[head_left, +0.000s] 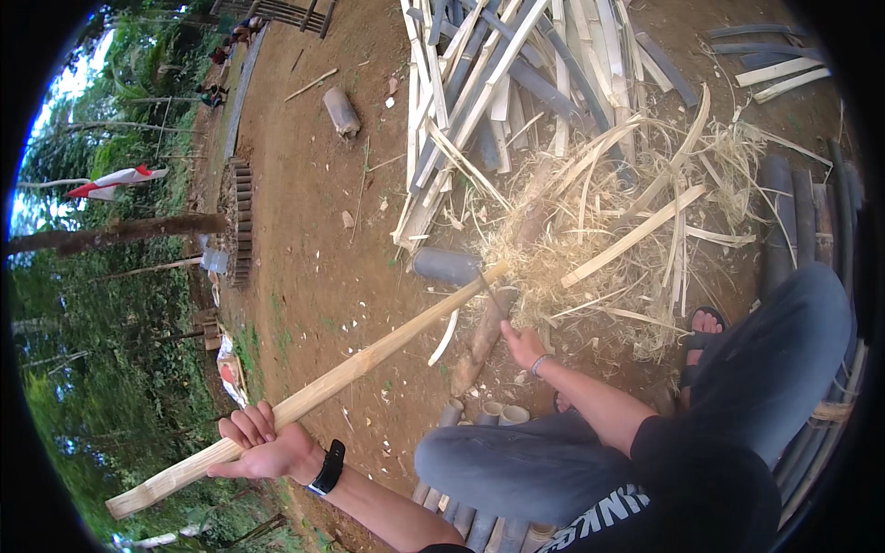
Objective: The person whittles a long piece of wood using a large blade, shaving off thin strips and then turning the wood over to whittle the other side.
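A long pale bamboo slat (364, 359) slants from the lower left up to the middle of the view. Near its lower end, my left hand (272, 445) is closed around it, a black watch on that wrist. My right hand (525, 348) is closed on a knife whose thin dark blade (491, 293) lies across the slat close to its far end. The knife's handle is hidden in my fist. Beneath that end are a brown log (484, 341) and a dark bamboo section (446, 265).
Curly shavings (590, 240) heap up beyond my right hand. Split bamboo strips (489, 83) pile at the far side. My bent knees and sandalled feet are at the right, beside a bamboo-pole bench (802, 221). A short log (341, 112) lies on the dirt; trees stand left.
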